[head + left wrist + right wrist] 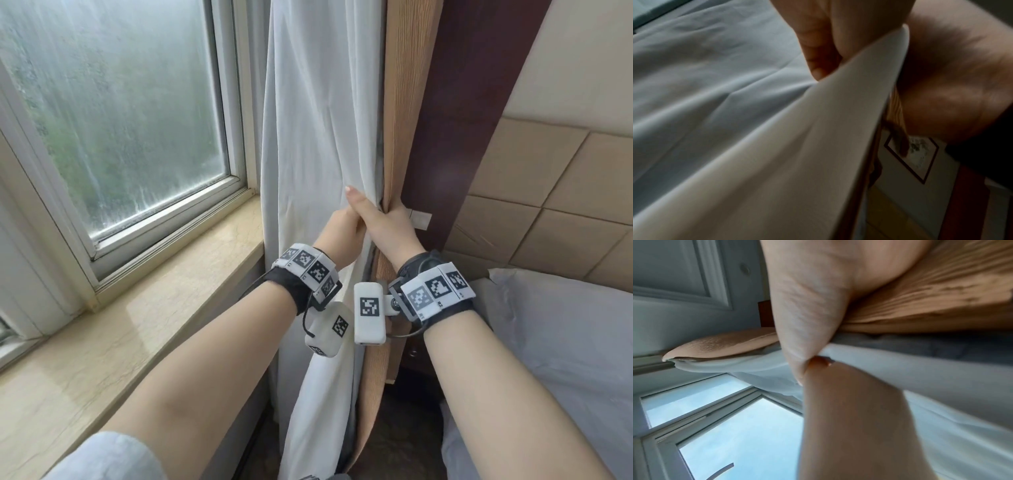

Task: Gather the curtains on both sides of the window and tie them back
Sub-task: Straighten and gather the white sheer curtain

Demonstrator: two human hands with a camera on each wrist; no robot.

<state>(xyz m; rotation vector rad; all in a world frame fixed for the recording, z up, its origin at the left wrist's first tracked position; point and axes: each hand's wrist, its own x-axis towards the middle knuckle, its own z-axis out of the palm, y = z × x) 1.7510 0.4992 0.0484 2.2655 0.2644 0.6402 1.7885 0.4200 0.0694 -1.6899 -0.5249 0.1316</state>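
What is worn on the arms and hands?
Left hand and right hand ungloved, forearms bare. Black straps under white bands of black-and-white square markers: left wristband, right wristband. White marker-tagged boxes hang there, left box, right box, with thin black cables. Light grey sleeve at the left upper arm.

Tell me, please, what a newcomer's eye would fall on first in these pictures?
Both hands meet at the centre: the left hand grips the white curtain, and the right hand beside it grips the tan curtain, thumb pressed on the white one. To the left, the window with streaked, misted glass stands above a pale stone sill.
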